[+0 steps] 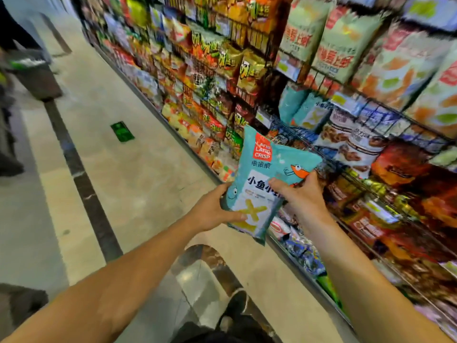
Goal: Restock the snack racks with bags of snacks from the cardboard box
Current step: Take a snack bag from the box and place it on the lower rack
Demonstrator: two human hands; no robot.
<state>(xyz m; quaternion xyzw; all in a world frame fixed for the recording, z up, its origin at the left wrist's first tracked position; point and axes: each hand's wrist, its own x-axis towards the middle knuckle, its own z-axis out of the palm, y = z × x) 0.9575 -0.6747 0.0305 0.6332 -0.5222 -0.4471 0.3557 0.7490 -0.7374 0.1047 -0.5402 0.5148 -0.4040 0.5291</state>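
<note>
Between both hands' grip, L (212, 209) & R (301, 194): teal snack bag (262, 174) upright, top tilted toward racks (371, 144).

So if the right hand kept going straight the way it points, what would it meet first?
Probably the wire rack holding matching teal bags; the right hand already grips the teal Lang Lang Crisp bag. Depth is unclear.

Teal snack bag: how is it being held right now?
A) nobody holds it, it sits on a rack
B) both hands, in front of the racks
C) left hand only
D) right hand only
B: the left hand and the right hand both grip the teal snack bag, short of the racks.
</note>
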